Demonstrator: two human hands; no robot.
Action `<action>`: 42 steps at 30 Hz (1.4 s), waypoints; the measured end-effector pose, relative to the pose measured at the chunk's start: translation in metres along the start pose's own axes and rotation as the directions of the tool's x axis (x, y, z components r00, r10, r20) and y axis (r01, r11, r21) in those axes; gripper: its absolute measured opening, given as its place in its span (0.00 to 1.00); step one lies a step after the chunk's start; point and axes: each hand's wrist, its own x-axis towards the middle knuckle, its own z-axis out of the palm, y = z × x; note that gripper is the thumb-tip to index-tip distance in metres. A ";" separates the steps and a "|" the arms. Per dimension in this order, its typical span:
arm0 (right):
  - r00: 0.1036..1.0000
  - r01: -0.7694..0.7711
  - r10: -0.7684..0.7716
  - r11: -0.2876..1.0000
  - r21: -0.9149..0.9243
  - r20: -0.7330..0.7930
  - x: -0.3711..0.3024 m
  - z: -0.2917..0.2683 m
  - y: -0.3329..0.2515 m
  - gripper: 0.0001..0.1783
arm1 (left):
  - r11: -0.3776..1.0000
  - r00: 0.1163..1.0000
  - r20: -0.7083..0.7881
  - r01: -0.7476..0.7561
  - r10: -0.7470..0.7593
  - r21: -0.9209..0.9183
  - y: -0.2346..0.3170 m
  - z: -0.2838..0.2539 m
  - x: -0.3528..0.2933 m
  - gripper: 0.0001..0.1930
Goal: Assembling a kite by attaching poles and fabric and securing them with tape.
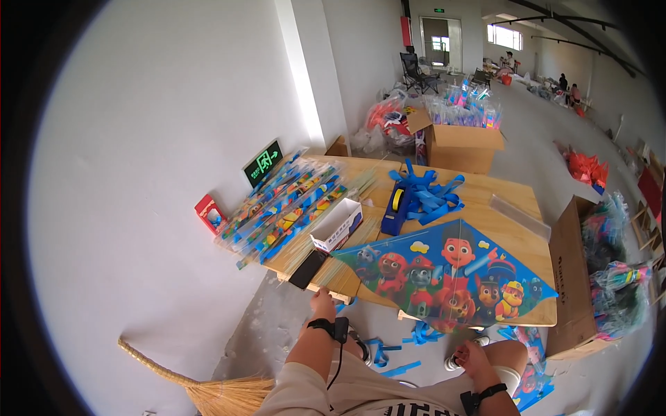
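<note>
Kite sheet [444,270]: spread across the table [510,191]
Left hand [322,301]: near that black phone [308,269]
Right hand [473,357]: low, beside the knee [510,357]
Tape dispenser [394,218]: by ribbons [436,201]

Wooden table [499,188], cartoon kite [451,277], tape dispenser [393,213], blue ribbons [437,196]

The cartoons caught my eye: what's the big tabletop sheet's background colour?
Mostly blue; the sheet shows best in the head view.

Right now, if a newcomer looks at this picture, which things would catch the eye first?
Probably the large blue kite-shaped sheet comes first, with its cartoon figures, lying at the near right of the wooden table. Next may come the tangle of blue ribbon just behind it, and the green sign with a running figure, by the wall at the table's left.
</note>
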 end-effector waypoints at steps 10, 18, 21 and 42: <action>0.998 0.021 -0.020 1.000 -0.012 0.055 -0.001 0.012 0.003 0.11 | 0.975 0.979 0.153 0.159 -0.136 -0.153 0.009 -0.025 -0.001 0.10; 0.996 -0.007 0.014 0.996 -0.085 0.086 -0.010 0.033 0.010 0.11 | 0.964 0.983 0.180 0.087 -0.042 -0.252 0.053 -0.094 -0.007 0.06; 0.993 -0.024 0.048 0.976 -0.215 0.105 -0.012 0.032 0.001 0.12 | 0.963 0.969 -0.001 -0.247 0.248 -0.107 0.086 -0.137 -0.028 0.07; 0.553 0.571 -0.476 0.814 0.106 0.683 -0.175 0.144 -0.082 0.16 | 0.966 0.468 0.880 -0.255 0.081 0.047 0.002 -0.012 -0.277 0.05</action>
